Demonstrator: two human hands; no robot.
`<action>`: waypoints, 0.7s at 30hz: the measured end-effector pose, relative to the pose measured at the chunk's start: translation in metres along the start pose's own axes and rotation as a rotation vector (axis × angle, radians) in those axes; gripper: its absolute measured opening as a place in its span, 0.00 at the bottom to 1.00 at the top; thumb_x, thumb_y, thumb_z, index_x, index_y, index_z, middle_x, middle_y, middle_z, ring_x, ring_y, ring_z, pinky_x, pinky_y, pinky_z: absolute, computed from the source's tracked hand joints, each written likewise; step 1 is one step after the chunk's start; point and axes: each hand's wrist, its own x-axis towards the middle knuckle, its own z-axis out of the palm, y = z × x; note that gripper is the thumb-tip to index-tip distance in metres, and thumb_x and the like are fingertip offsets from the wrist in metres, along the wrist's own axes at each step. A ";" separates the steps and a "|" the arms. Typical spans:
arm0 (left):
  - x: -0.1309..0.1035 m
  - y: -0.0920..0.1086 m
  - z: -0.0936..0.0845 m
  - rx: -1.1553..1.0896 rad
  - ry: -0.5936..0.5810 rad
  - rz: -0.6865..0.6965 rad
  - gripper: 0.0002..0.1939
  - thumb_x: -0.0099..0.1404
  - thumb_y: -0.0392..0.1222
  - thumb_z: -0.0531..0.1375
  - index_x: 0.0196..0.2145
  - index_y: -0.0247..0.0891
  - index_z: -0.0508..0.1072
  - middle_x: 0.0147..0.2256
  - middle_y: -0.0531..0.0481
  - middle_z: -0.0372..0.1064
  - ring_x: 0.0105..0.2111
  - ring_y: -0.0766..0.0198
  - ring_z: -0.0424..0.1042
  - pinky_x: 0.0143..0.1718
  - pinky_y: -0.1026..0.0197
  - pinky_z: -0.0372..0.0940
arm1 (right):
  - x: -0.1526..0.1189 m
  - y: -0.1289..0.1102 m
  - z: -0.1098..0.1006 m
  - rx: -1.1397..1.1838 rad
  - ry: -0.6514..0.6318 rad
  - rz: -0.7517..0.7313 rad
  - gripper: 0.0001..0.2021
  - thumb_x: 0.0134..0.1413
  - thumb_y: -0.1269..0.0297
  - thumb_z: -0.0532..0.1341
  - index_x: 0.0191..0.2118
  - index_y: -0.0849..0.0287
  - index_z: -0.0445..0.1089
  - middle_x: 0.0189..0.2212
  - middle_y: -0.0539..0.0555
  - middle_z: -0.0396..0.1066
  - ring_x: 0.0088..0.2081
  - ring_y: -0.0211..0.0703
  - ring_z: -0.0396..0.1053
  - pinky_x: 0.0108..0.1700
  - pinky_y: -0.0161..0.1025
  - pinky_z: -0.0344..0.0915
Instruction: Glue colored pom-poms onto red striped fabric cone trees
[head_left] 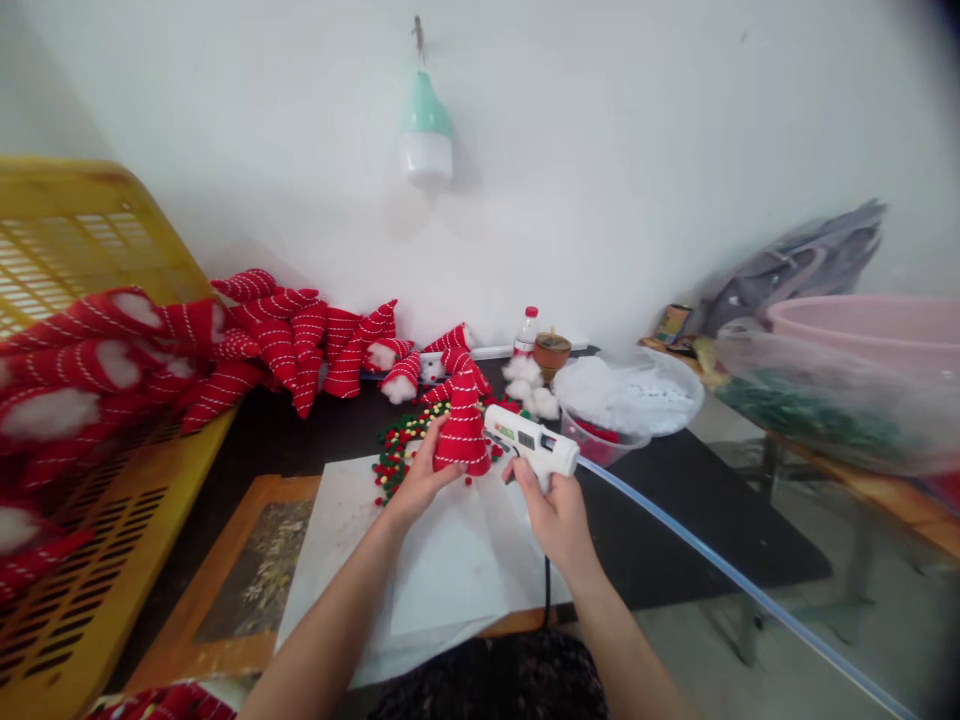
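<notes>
My left hand (421,480) is closed around the lower left side of a red cone-shaped hat (462,430) with white stitched stripes, which stands upright over the white paper (442,570). In my right hand (555,505) is a white hot glue gun (529,440), its fingers wrapped round the handle. The gun's nozzle points left at the hat's right side; whether it touches the cloth I cannot tell. A long clear glue stick (720,560) runs out of the gun's back toward the lower right. Small red, green and yellow pompoms (390,455) lie behind and left of the hat.
A yellow crate (161,500) at the left overflows with stuffed red striped cones (277,340). White stuffing (529,385), a bottle (527,333) and a plastic tub (600,435) stand at the back right. A pink basin (862,320) sits farther right. A lamp (427,130) hangs on the wall.
</notes>
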 end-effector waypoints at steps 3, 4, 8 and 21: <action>-0.001 0.007 0.003 0.034 0.003 -0.006 0.51 0.54 0.46 0.71 0.71 0.46 0.54 0.60 0.42 0.69 0.56 0.46 0.71 0.56 0.51 0.67 | -0.001 0.001 0.001 -0.019 -0.018 0.024 0.22 0.67 0.46 0.57 0.30 0.58 0.73 0.19 0.51 0.68 0.21 0.41 0.64 0.26 0.37 0.60; -0.001 0.008 0.004 0.039 0.000 -0.007 0.51 0.54 0.46 0.71 0.71 0.46 0.54 0.60 0.42 0.69 0.56 0.45 0.71 0.56 0.51 0.68 | -0.001 0.001 0.001 -0.021 -0.022 0.028 0.22 0.67 0.46 0.57 0.30 0.58 0.73 0.19 0.51 0.69 0.22 0.41 0.64 0.26 0.37 0.60; -0.002 0.008 0.004 0.051 -0.008 -0.007 0.50 0.54 0.46 0.71 0.70 0.45 0.54 0.60 0.42 0.69 0.56 0.45 0.72 0.55 0.50 0.68 | 0.000 -0.001 0.000 -0.026 -0.022 0.031 0.22 0.67 0.47 0.56 0.28 0.57 0.71 0.22 0.53 0.72 0.24 0.43 0.67 0.28 0.37 0.62; -0.001 0.002 0.001 0.020 0.010 -0.010 0.50 0.55 0.46 0.71 0.70 0.46 0.53 0.62 0.41 0.66 0.57 0.46 0.70 0.56 0.51 0.67 | -0.001 0.003 0.000 -0.045 0.032 0.007 0.20 0.66 0.48 0.58 0.35 0.59 0.76 0.29 0.56 0.77 0.29 0.45 0.72 0.35 0.38 0.67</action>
